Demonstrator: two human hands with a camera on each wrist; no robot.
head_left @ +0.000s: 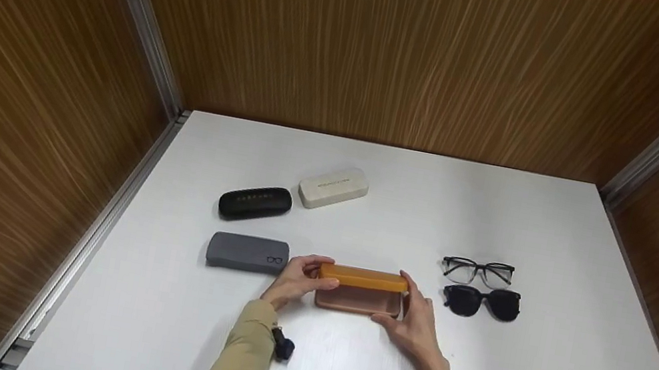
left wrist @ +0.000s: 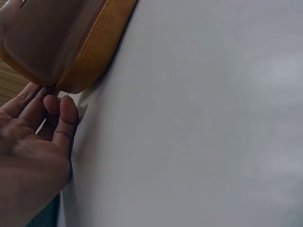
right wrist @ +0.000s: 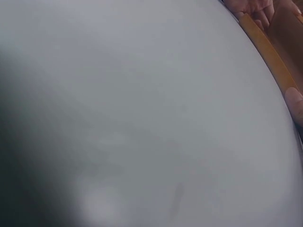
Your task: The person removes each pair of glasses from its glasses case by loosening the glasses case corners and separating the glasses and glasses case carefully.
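Note:
An orange glasses case (head_left: pixel 364 278) lies on the white table with its lid partly raised, showing a brownish-pink inside. At its left end my left hand (head_left: pixel 293 282) pinches the lid, thumb on the front edge and fingers behind. My right hand (head_left: pixel 417 326) grips the right end, forefinger at the lid's top corner and thumb by the lower front edge. From the left wrist, the case (left wrist: pixel 97 52) has a leathery tan side, with the left hand (left wrist: pixel 35 137) beneath one end. In the right wrist view only the right thumb (right wrist: pixel 294 101) shows, against the case's edge (right wrist: pixel 269 51).
Left of the orange case lies a grey glasses case (head_left: pixel 246 253), close to the left hand. Farther back are a black case (head_left: pixel 255 204) and a cream case (head_left: pixel 334 188). Clear glasses (head_left: pixel 477 273) and dark sunglasses (head_left: pixel 481 303) lie to the right. Wood-grain panels (head_left: pixel 407 49) enclose the table.

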